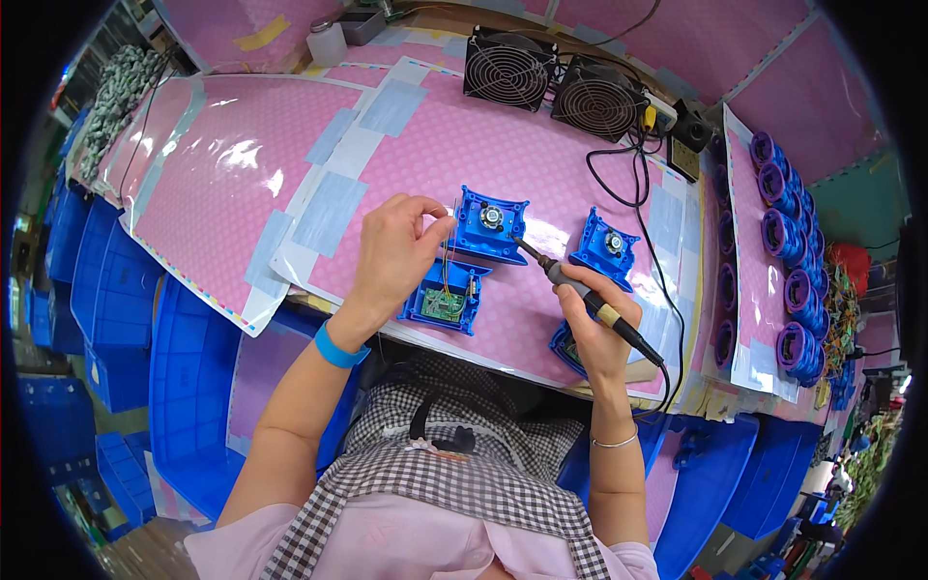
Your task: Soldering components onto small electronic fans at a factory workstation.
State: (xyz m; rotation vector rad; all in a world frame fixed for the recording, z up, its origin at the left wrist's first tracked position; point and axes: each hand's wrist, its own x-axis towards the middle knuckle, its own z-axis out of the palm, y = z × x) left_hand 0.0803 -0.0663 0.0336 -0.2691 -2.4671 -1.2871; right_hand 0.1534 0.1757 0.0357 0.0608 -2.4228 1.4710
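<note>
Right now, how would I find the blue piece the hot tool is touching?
Start at the two black fans on the pink mat. Below them, between both hands, sits a blue housing. Only it meets the soldering iron tip.

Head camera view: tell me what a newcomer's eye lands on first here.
The pink dimpled bench mat fills the middle of the view. At its near edge, the right hand aims a black-handled soldering iron at a bright blue plastic housing with a round metal centre, while the left hand pinches a thin wire beside it. Two black wire-grilled fans stand at the far edge, and purple spools line the right.
</note>
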